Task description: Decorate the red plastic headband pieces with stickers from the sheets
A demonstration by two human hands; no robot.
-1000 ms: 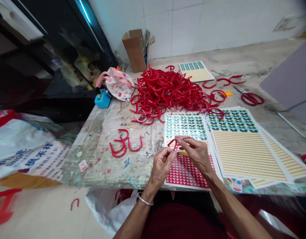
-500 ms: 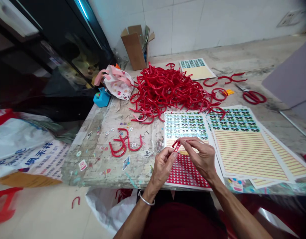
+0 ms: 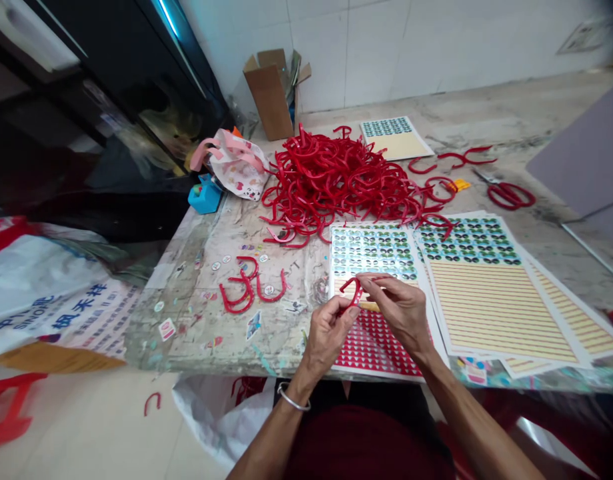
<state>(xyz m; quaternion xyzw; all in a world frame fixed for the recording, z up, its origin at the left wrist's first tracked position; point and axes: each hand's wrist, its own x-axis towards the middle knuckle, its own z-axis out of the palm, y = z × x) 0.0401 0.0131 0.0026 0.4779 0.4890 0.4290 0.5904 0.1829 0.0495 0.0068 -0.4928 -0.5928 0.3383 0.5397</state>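
Between my two hands is a red U-shaped plastic piece (image 3: 355,291), curved side up, with a pale-dotted strip along it. My left hand (image 3: 331,327) pinches its lower end between thumb and fingers. My right hand (image 3: 399,308) has thumb and fingertips closed on its upper right side; whether they also hold a bit of sticker is too small to tell. Right below lies a sticker sheet (image 3: 381,347) with rows of pale hearts on red at its near end and green-and-blue printed stickers at its far end. Several finished-looking red U pieces (image 3: 239,300) lie to the left.
A big heap of red U pieces (image 3: 336,177) stands behind the sheet. More striped sticker sheets (image 3: 501,313) overlap at right, with red-handled scissors (image 3: 510,195) beyond. A blue tape dispenser (image 3: 204,197), a patterned bag (image 3: 239,170) and a cardboard box (image 3: 270,100) are at the back left.
The red U piece has turned in my fingers, so its curved outline now shows more. Both hands stay in nearly the same place over the sheet.
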